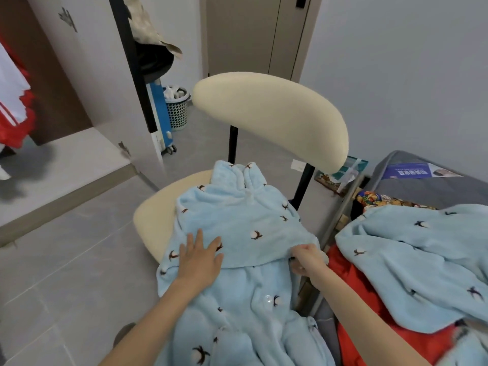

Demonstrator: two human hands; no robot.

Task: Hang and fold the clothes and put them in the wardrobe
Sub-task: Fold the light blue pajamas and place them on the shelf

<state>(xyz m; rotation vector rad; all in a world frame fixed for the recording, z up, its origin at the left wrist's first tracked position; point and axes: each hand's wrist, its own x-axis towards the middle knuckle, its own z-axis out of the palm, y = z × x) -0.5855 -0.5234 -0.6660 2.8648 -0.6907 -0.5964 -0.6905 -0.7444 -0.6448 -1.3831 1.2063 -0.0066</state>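
A light blue fleece pyjama top [237,223] with small cotton-flower prints lies face up on the seat of a cream chair [150,220], collar toward the backrest. A sleeve is folded across its chest. My left hand [199,257] lies flat and open on the left side of the garment. My right hand [306,257] pinches the folded sleeve's edge at the right side. The open wardrobe [66,157] stands at the left, with a red and white garment [13,101] hanging inside.
A matching blue fleece piece [412,257] lies over red cloth [375,320] on the bed at the right. A perforated laundry basket [177,107] and a blue wheeled unit [161,112] stand behind the wardrobe door. Grey tile floor [66,273] lies at the left.
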